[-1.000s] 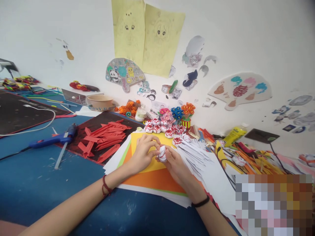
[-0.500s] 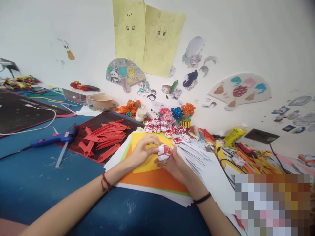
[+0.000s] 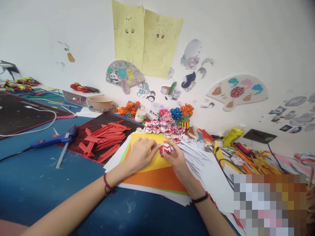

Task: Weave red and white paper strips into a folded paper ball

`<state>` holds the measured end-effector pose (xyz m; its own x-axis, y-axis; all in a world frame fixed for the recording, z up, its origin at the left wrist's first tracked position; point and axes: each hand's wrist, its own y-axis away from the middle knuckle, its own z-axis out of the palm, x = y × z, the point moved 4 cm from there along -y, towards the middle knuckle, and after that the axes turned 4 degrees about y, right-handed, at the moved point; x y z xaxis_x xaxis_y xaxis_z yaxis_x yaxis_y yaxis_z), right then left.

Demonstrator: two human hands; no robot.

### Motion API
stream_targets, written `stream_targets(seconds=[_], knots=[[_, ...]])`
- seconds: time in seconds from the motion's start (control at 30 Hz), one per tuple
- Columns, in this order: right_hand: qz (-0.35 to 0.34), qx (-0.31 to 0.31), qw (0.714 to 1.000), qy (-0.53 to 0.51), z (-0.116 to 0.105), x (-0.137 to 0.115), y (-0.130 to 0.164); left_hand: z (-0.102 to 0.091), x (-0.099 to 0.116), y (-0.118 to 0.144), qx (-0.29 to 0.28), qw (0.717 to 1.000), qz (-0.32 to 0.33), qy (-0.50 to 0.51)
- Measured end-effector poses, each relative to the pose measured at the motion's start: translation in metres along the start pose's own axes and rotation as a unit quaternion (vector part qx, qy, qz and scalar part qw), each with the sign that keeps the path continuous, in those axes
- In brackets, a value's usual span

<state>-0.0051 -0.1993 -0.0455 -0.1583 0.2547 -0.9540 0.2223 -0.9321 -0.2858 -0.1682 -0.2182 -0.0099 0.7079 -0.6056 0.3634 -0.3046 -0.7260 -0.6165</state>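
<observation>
A red-and-white folded paper ball (image 3: 165, 149) is up over the yellow paper, gripped between the thumb and fingers of my right hand (image 3: 179, 161). On its left side, my left hand (image 3: 141, 153) has thumb and index fingertip pinched together against the ball's edge. Whether a small piece sits in that pinch is hidden. Beneath both hands lies a stack of coloured paper, with a yellow sheet (image 3: 137, 139) over an orange sheet (image 3: 155, 178). Behind the hands sit several similar red-and-white paper balls (image 3: 156, 128). White folded strips (image 3: 194, 154) fan out beside my right hand.
Red folded paper strips (image 3: 105, 137) are heaped on a dark mat to the left. A blue glue gun (image 3: 52, 141) lies left of them. Along the wall stand a round bowl (image 3: 100, 103), a small jar (image 3: 140, 115) and paper flowers (image 3: 176, 113). A yellow bottle (image 3: 233, 135) leans at right.
The ball has turned, showing more of its red zigzag side. My right hand now grips it from the right, and my left fingers have shifted to a pinch at its left edge.
</observation>
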Motion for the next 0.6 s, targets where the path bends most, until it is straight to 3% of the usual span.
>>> stream_targets(seconds=[0.1,0.17,0.27,0.47,0.6], knots=[[0.000,-0.006,0.999,0.037,-0.001,-0.001,-0.001,0.000,-0.001,-0.001,-0.014,0.999,-0.029,-0.001],[0.024,-0.013,0.998,0.063,0.000,0.000,-0.001,0.002,-0.001,0.001,-0.019,1.000,-0.015,-0.012],[0.039,0.001,0.995,0.093,-0.001,0.000,0.000,0.006,0.003,0.005,-0.004,0.997,0.051,-0.053],[0.006,0.010,0.993,0.114,-0.002,-0.002,0.002,0.009,0.011,0.011,0.027,0.977,0.190,-0.095],[0.026,-0.039,0.999,0.028,0.000,-0.003,0.002,0.002,0.015,0.008,0.034,0.971,0.210,-0.112]])
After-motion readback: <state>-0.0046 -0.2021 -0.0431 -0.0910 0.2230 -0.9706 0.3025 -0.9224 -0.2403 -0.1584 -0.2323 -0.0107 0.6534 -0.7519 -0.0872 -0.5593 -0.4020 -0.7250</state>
